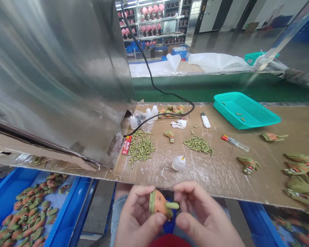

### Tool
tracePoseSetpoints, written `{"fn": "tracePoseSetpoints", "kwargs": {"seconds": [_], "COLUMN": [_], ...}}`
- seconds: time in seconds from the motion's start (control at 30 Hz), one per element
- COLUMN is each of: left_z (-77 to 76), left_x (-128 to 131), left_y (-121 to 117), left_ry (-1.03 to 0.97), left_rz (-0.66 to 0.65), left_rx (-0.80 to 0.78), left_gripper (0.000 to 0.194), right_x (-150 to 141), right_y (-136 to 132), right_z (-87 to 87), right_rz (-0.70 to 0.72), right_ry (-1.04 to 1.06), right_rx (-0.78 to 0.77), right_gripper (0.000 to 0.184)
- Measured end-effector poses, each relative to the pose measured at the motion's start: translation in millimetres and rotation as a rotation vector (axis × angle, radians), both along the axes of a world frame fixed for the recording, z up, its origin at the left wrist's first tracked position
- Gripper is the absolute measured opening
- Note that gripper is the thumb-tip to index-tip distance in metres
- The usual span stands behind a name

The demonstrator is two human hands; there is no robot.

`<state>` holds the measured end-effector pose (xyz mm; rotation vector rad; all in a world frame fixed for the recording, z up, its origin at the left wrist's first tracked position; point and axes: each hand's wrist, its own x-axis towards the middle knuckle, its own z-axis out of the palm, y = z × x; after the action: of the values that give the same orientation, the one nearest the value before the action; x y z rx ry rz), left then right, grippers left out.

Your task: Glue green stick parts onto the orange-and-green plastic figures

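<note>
My left hand (pixel 144 212) grips a small orange and green toy figure (pixel 159 203) between thumb and fingers, just past the table's front edge. A green curved arm piece sticks out of the figure toward the right. Close to that piece's tip is my right hand (pixel 198 214), its fingers curled, with a gap between thumb and forefinger. Whether it touches the tip is hard to see. Beyond the hands stands a white squeeze bottle (pixel 179 163) with a yellowish tip. Loose green pieces lie in a left pile (pixel 142 147) and a right pile (pixel 198 144).
A teal basket (pixel 247 111) holds a few green pieces. Finished-looking figures (pixel 298 171) cluster at the right. Blue bins with figures (pixel 33 209) flank my legs. A metal housing (pixel 59 75) blocks the left; a black cable (pixel 154 82) crosses the table.
</note>
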<state>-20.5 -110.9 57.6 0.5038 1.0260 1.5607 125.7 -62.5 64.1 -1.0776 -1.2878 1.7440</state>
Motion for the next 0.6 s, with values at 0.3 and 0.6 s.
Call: {"fn": "tracePoseSetpoints", "kwargs": {"seconds": [0.3, 0.6], "left_z": [-2.1, 3.9], "left_x": [-9, -13], "left_y": [0, -4], "left_ry": [-0.154, -0.187], "left_rz": [-0.135, -0.078], "left_rx": [0.024, -0.091], "left_gripper": [0.031, 0.023], "right_x": [2, 20], "right_y": [65, 18], "right_z": [-77.7, -9.0], "right_rz": [-0.254, -0.024], "right_ry": [-0.43, -0.095], "right_rx": [0.417, 0.092], "right_gripper": [0.044, 0.047]}}
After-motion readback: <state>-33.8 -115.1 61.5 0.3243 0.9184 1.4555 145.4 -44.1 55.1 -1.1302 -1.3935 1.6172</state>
